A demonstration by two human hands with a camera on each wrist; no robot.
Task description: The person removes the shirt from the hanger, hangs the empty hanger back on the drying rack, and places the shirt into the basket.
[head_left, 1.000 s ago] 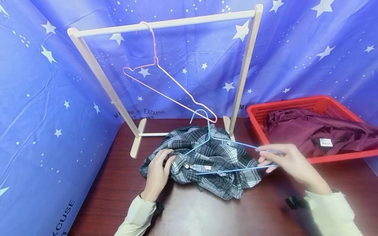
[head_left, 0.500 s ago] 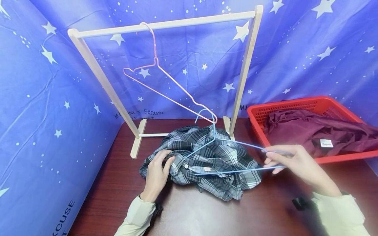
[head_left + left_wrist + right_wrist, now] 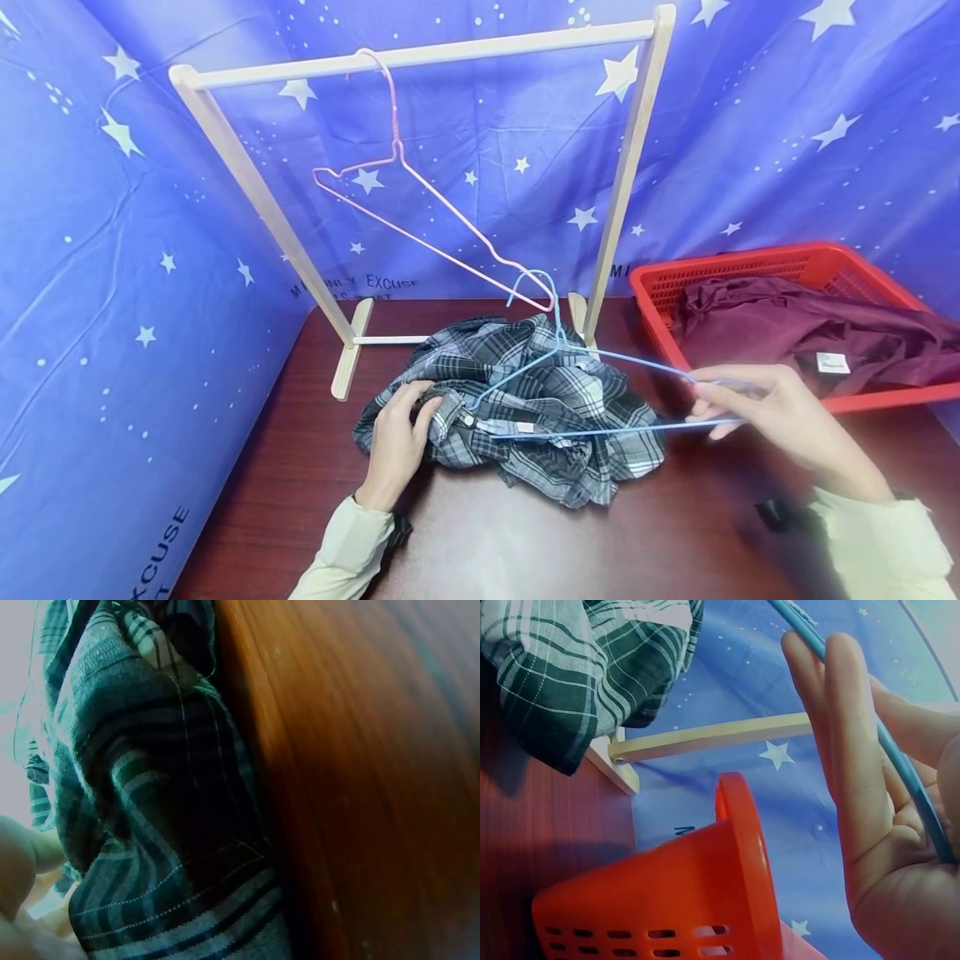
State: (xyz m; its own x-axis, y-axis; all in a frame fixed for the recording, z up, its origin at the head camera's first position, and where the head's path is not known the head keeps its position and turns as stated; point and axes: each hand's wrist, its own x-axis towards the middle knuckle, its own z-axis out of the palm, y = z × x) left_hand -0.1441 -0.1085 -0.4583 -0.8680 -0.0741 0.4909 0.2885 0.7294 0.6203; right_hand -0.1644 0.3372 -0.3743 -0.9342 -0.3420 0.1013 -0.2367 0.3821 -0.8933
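Note:
A black, grey and white plaid shirt (image 3: 525,375) lies crumpled on the table, with a white button and a small label showing. My left hand (image 3: 397,442) grips its cloth at the left side, thumb over a fold near the button. A blue wire hanger (image 3: 622,431) is held by its right end in my right hand (image 3: 772,412), and in the right wrist view the blue wire (image 3: 900,761) runs between thumb and fingers. The hanger's left corner is hidden in the shirt cloth beside the button. Its hook points up, in front of the rack's foot bar.
A wooden rack (image 3: 630,167) stands behind the shirt, a pink hanger (image 3: 450,204) on its top bar. To the right, a red basket (image 3: 652,317) holds a dark red garment (image 3: 757,333) with a white label. Starry blue cloth (image 3: 465,225) surrounds the brown table (image 3: 270,500).
My right hand has drawn the blue hanger rightward, its hook shifting the same way. The left hand keeps its place on the shirt, which has barely moved.

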